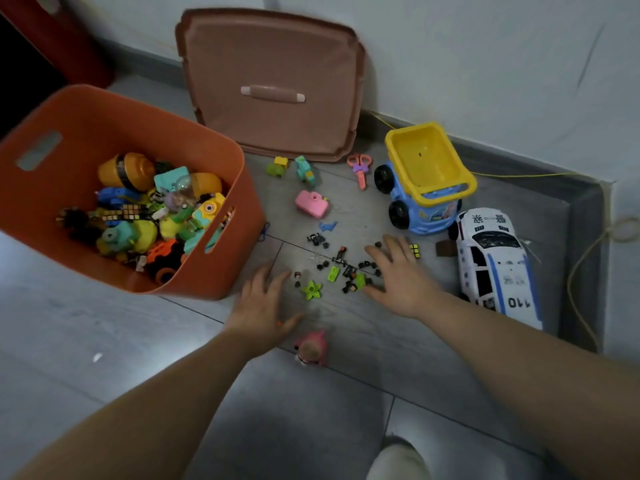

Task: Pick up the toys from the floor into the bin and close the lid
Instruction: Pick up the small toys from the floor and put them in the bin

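Both hands are reaching down to the grey floor (pixel 346 358), fingers spread wide and holding nothing. The left hand (pixel 259 303) is hovering just right of the bin (pixel 214 265), which is standing open and nearly full of toys. The right hand (pixel 401 275) is lying flat over a scatter of small black pieces (pixel 346 268), with a green flower (pixel 311 289) between the hands. A pink camera (pixel 311 203), scissors (pixel 360 168) and two small figures are lying further back. The lid (pixel 273 57) is leaning against the wall. A dump truck (pixel 422 181) and a police car (pixel 491 261) are sitting at the floor's right edge, touching. A pink toy (pixel 311 348) is lying near the left wrist.
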The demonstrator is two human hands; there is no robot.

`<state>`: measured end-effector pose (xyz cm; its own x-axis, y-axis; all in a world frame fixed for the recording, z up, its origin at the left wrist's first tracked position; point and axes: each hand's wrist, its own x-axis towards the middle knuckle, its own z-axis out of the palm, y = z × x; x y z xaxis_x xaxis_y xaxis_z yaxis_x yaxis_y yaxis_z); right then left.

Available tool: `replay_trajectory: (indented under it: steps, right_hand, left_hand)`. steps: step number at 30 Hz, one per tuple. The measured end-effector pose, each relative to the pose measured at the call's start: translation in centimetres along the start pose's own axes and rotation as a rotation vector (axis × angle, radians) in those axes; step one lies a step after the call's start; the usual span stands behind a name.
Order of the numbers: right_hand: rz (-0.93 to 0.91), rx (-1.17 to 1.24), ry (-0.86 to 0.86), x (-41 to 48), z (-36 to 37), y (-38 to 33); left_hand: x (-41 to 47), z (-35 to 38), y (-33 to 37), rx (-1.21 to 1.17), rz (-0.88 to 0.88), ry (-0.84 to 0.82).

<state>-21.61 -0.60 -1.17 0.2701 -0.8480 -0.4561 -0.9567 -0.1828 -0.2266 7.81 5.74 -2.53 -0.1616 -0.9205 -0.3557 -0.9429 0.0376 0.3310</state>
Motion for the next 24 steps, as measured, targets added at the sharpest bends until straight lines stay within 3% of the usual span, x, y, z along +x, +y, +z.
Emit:
replay_trajectory:
  steps: [7,13,20,24]
  right_hand:
    - [0.117,-0.075,0.033,1.2,2.2,0.6]
    - [-0.077,-0.052,0.129,2.3,3.1,0.3]
    - [-0.359,-0.024,0.13,4.0,4.4,-1.4]
    - [-0.371,0.011,0.204,4.5,5.2,-0.9]
  left_hand:
    - [-1.4,3.9,-1.4,0.047,-0.08,0.051]
    - [-0.3,6.2,-0.9,0.122,-0.137,0.061]
    - [3.0,6.5,0.3,0.139,0.056,0.075]
    - [5.3,6.6,1.4,0.072,0.19,0.143]
